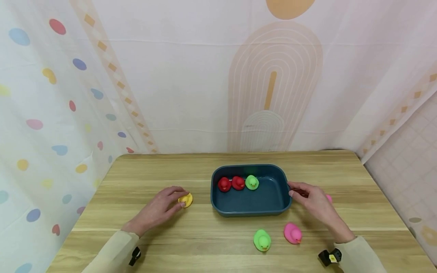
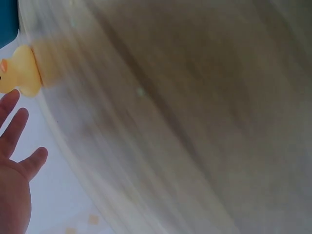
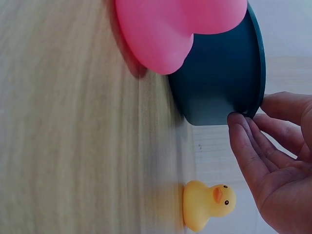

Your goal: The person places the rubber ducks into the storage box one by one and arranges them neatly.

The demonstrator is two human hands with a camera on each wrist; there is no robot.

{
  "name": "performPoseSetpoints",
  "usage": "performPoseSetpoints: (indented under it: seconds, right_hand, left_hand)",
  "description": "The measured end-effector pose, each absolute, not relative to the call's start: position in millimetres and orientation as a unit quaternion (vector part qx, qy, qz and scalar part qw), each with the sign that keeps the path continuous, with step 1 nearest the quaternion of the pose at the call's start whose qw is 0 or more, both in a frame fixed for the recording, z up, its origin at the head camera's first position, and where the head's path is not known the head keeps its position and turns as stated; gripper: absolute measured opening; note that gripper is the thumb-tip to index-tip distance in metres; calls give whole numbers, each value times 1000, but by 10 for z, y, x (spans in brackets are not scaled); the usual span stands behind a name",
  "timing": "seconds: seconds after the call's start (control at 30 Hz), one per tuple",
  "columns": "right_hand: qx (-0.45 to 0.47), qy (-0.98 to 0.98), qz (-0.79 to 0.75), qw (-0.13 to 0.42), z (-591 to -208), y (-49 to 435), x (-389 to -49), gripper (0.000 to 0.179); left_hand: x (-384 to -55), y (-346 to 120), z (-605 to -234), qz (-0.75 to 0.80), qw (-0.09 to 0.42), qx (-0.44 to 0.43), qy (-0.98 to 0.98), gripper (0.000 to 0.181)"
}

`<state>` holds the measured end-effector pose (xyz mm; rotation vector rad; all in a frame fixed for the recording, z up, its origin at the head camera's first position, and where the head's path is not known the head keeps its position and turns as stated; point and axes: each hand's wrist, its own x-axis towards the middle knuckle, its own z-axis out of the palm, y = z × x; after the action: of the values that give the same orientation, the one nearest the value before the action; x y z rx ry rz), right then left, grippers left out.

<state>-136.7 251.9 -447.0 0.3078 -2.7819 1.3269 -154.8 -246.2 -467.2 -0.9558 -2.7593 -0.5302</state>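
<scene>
Left of tray [image 1: 251, 201], left hand [image 1: 161, 206] straddled yellow duck [image 1: 186, 199], fingers apart, couldn't tell if pinched! Pickup step, seemingly; next move called for sure two-sided grip. At right end, right hand [image 1: 316, 201] clamped tray, apparently steadying.

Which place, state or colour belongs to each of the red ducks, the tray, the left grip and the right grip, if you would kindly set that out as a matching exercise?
Things:
1. Red ducks
2. Tray
3. Left grip
4. Right grip

Descriptions:
A. Dark blue
B. At a yellow duck on the table
C. Pinching the tray's right end
D. Side by side, next to a green duck

Pairs: 1-D, 2-A, 3-B, 4-C
</scene>
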Motion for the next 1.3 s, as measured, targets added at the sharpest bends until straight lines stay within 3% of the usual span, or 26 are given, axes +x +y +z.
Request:
performPoseSetpoints:
  seconds: [0.43,0.7,1.03,1.3]
  right_hand:
    - [99,-896,433,21,-4466,2516,-1362,36]
    - [95,-895,436,21,-4463,2518,-1365,35]
    - [97,-894,437,23,-4474,2523,-1362,35]
    - [98,-893,439,22,-4477,2526,-1362,35]
  left_hand:
    - [-1506,-2394,-4646,-221,100,-289,-926,26]
    - [-1412,-2266,-4556,-262,139,-275,-915,24]
    - [-1322,-2105,-4430,-280,194,-296,-892,31]
    - [-1281,-1931,-4312,-298,198,-309,-881,33]
